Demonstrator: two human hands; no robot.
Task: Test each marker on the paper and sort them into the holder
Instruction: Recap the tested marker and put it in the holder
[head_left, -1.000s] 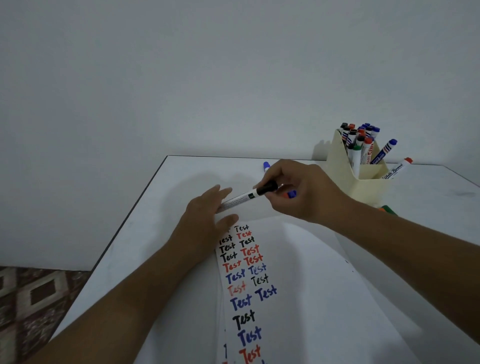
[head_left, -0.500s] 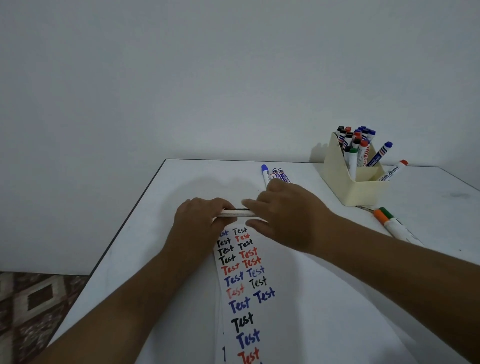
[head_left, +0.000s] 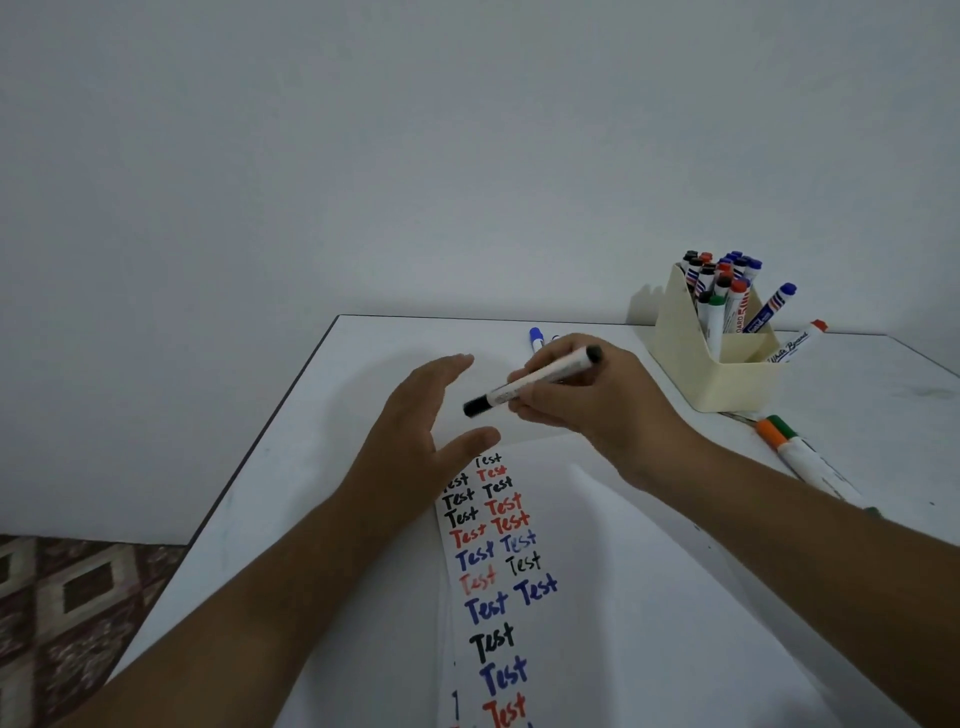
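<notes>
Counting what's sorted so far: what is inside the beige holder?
The beige holder holds upright markers with black, red, blue and green caps; one blue-capped marker leans out to the right. Its walls hide their lower barrels, so an exact count is not possible.

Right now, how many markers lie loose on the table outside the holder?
3 visible: a blue-capped marker behind the right hand, orange-capped and green-capped markers beside the holder. More may be hidden.

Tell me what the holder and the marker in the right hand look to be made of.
Holder: likely matte cream plastic or card; flat dull walls, crisp edges, no shine. Marker: likely smooth plastic; white printed barrel, black ends, held by the right hand.
</notes>
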